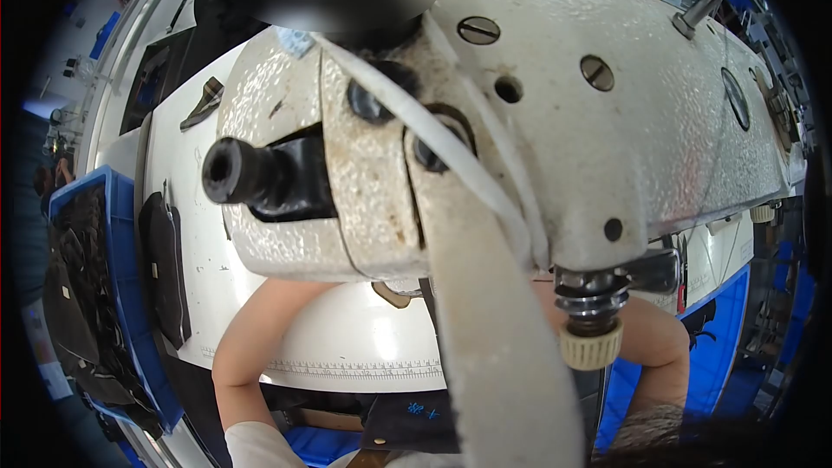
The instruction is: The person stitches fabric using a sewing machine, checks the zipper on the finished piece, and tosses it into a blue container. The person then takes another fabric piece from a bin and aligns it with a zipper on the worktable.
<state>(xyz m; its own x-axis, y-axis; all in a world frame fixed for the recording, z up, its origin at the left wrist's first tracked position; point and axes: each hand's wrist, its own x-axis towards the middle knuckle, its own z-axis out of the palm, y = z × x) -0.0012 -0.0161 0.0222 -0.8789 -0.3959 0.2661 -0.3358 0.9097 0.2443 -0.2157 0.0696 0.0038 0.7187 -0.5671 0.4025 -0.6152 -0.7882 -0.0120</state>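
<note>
A cream-coloured machine head [555,121] with slotted screws fills the middle of the head view, very close to the camera. A white strap [503,338] hangs down its front. My two forearms reach in from below, one on either side, and pass under the machine. Both of my hands are hidden behind it, so what they hold or touch does not show. Between the arms, a small tan-edged piece [392,295] shows just beneath the machine. A ribbed cream knob [591,347] with a spring sticks down near the right forearm.
The white table [204,251] has a ruler scale [364,370] along its near edge. Dark fabric pieces [165,269] lie at its left. Beyond stands a blue crate [130,295] of dark pieces. Blue surfaces show at the lower right. Another person is at the far left.
</note>
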